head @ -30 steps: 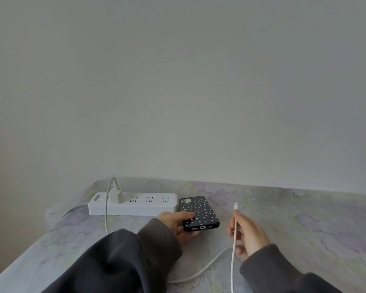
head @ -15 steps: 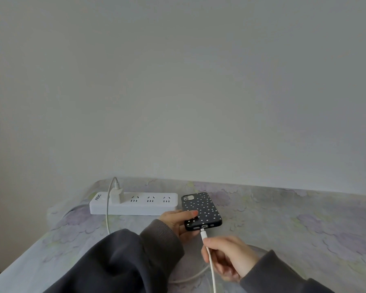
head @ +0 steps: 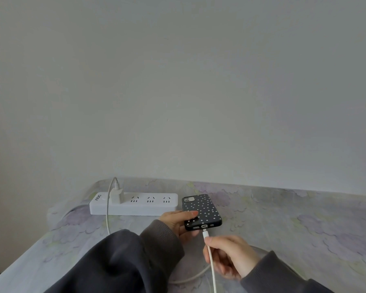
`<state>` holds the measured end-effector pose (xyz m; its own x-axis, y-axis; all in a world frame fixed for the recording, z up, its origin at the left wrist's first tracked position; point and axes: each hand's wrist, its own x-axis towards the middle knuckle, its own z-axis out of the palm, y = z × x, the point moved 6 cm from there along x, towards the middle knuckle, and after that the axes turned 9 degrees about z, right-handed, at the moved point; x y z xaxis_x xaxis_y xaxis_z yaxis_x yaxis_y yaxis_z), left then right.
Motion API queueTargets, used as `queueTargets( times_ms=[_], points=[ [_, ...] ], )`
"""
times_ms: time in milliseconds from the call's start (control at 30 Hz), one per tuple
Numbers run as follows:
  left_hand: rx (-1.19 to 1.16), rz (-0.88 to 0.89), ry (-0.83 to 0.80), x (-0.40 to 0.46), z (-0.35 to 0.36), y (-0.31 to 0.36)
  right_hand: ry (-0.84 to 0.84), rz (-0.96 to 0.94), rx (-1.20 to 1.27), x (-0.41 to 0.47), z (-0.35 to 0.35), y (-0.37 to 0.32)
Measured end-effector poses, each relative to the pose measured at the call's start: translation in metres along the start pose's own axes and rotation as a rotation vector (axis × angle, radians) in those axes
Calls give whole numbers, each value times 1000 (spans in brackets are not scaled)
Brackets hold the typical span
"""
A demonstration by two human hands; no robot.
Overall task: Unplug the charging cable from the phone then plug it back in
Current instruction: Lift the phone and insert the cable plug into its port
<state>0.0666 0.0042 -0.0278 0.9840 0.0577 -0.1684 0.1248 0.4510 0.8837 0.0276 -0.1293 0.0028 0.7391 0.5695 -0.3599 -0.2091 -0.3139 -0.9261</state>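
The phone (head: pixel 201 209), in a black case with white dots, lies face down on the table. My left hand (head: pixel 178 222) grips its near left corner, thumb on the back. My right hand (head: pixel 230 254) pinches the white charging cable (head: pixel 211 265) just behind its plug (head: pixel 205 233). The plug tip points at the port (head: pixel 204 226) in the phone's near edge and sits just short of it, a small gap showing. The cable loops back under my right wrist.
A white power strip (head: pixel 135 205) lies left of the phone, with a white charger (head: pixel 116 195) plugged into it and the cable running down from it. The table (head: pixel 304 225) has a pale floral cover. A plain wall stands right behind.
My right hand swung the plug from upright, right of the phone, down to the phone's near edge, then brought it close to the port. The phone shifted slightly.
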Motion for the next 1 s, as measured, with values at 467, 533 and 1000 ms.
queueTargets(
  times_ms=[467, 533, 1000],
  points=[
    [31, -7, -33, -2, 2, 2, -6, 10, 51, 1, -2, 2],
    [34, -8, -35, -4, 1, 2, 0, 26, 62, 2, -2, 4],
    [100, -33, -47, -7, 3, 4, 12, 6, 103, 4, -2, 7]
  ],
)
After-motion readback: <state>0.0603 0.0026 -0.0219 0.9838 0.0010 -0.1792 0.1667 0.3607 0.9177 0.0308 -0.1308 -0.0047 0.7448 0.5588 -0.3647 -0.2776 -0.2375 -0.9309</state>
